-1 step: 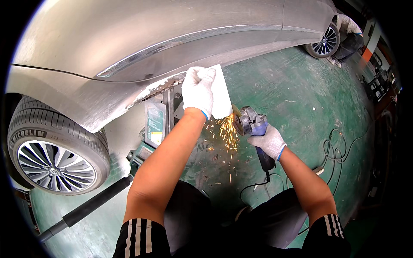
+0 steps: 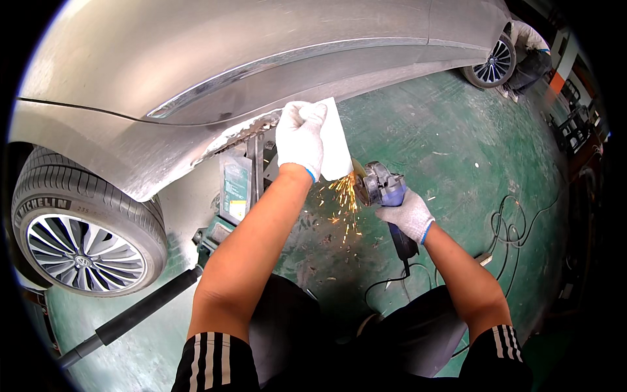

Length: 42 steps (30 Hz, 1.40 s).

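My left hand (image 2: 300, 140), in a white knit glove, is closed on the edge of a flat white sheet-metal piece (image 2: 337, 147) beside the car's sill. Fingers of my right hand (image 2: 410, 217), gloved too, wrap round the body of a blue and black angle grinder (image 2: 385, 186). Its disc (image 2: 358, 179) meets the lower right corner of the piece. Orange sparks (image 2: 344, 194) spray downward from there. Just left of my left hand, the sill (image 2: 225, 138) of the silver-beige car is ragged, with paint stripped and rusty spots.
A floor jack (image 2: 225, 225) stands under the car, its long black handle (image 2: 147, 307) reaching lower left. The near wheel (image 2: 85, 251) is at left. A black cable (image 2: 513, 232) loops over the green floor at right. Another person (image 2: 529, 55) crouches by the far wheel (image 2: 494, 63).
The spray of sparks has changed shape slightly and looks a little thinner. Both hands, the grinder and the metal piece have stayed in place.
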Available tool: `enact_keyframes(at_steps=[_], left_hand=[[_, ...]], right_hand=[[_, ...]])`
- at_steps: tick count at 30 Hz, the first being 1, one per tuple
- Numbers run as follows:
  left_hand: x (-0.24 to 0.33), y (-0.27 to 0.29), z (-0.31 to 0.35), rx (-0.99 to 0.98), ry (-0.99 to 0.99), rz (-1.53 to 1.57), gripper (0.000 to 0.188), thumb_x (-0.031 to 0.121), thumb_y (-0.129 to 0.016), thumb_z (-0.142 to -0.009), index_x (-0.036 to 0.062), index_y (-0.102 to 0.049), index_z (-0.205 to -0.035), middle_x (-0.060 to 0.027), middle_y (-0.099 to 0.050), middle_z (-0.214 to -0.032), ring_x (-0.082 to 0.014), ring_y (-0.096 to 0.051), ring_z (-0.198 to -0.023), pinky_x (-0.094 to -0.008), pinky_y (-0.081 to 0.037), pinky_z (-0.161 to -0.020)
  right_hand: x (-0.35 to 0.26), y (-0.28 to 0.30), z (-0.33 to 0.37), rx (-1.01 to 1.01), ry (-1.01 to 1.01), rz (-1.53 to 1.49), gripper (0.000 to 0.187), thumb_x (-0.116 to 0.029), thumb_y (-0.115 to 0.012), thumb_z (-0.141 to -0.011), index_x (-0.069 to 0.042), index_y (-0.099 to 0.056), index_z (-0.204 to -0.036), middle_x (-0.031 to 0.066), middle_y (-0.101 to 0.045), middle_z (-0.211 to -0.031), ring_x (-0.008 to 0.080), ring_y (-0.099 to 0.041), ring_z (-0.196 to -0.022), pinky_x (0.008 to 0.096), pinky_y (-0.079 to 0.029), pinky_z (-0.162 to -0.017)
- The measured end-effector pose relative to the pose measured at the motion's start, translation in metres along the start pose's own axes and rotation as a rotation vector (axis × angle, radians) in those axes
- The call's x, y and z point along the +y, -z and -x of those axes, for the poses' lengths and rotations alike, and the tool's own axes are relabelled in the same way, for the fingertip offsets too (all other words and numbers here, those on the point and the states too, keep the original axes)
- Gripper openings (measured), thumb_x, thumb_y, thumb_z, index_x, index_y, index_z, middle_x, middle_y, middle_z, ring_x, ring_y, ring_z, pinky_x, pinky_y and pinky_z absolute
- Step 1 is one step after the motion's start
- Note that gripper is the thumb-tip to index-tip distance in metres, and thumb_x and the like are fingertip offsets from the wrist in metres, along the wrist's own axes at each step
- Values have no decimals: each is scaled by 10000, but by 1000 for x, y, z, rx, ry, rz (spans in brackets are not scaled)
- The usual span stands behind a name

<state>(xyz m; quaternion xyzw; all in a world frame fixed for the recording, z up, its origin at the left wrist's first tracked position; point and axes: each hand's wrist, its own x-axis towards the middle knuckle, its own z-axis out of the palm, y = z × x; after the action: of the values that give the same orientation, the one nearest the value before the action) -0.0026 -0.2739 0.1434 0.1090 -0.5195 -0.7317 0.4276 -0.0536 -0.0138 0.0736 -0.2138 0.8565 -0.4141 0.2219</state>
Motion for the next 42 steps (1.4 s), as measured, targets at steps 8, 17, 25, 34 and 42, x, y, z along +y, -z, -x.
enact_keyframes(at_steps=[8, 17, 25, 34, 42], left_hand=[[-9, 5, -1, -6, -1, -23, 117, 55, -733, -996, 91, -625, -969, 39, -617, -872, -61, -551, -819, -243, -463, -768], [-4, 2, 1, 14, 43, -41, 137, 80, -743, -989, 56, -611, -1016, 6, -622, -854, -81, -530, -775, -265, -460, -724], [-16, 3, 3, 25, 18, -53, 122, 85, -732, -999, 59, -618, -1034, 8, -628, -861, -81, -539, -774, -269, -467, -719], [-9, 5, 1, 54, 9, -51, 127, 68, -735, -993, 72, -609, -986, 11, -631, -862, -80, -552, -779, -267, -472, -722], [-14, 7, -1, -27, 16, 36, 135, 43, -729, -990, 80, -601, -1009, 7, -633, -902, -97, -589, -812, -277, -507, -754]], right_hand=[[1, -2, -1, -1, 15, 17, 545, -337, -874, -734, -14, -685, -1130, 138, -753, -993, 265, -721, -911, 384, -566, -878], [3, -2, -1, 11, -13, 28, 560, -346, -863, -729, -2, -679, -1130, 144, -745, -993, 263, -714, -908, 382, -560, -880], [-6, -1, -2, 15, 5, 12, 595, -362, -866, -723, -1, -672, -1156, 163, -747, -1046, 285, -721, -961, 386, -558, -908], [-2, 0, 2, 19, -17, 99, 638, -395, -873, -710, 2, -670, -1166, 184, -748, -1056, 309, -727, -975, 396, -558, -919], [4, 13, -1, 34, -69, 42, 561, -382, -859, -694, 15, -715, -1064, 166, -744, -949, 286, -722, -887, 384, -565, -862]])
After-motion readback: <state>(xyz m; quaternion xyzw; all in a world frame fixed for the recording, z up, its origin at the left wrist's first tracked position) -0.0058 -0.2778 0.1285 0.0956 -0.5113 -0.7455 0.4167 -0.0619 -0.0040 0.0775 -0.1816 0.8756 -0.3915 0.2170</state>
